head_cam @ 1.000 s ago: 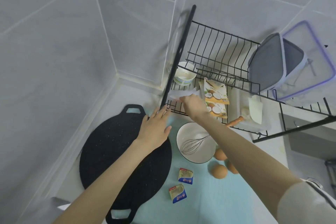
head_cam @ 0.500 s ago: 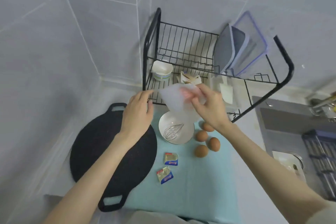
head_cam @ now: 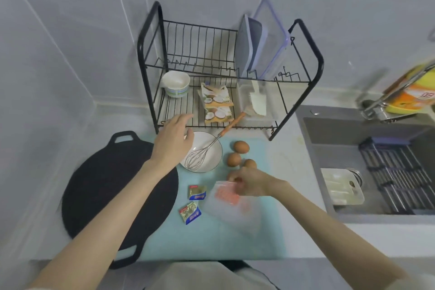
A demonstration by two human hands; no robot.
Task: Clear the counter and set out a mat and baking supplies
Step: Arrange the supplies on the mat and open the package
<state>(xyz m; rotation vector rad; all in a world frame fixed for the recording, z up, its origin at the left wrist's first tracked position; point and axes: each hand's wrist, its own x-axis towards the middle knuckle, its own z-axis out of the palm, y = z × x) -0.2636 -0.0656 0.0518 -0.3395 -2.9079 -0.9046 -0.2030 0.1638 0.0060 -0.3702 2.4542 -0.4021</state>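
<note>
Big grey tiled walls meet in a corner. A pale counter runs below them. A dark sink sits on the right, under a shiny tap.

No legible text; print on foil packets blurred.

At the right hand, a translucent bag bears an orange-red print; left of it lie gold-and-blue butter packets. Brown eggs sit just beyond that hand. The mat under both hands is pale turquoise, and the griddle beneath the left hand's forearm is black.
</note>
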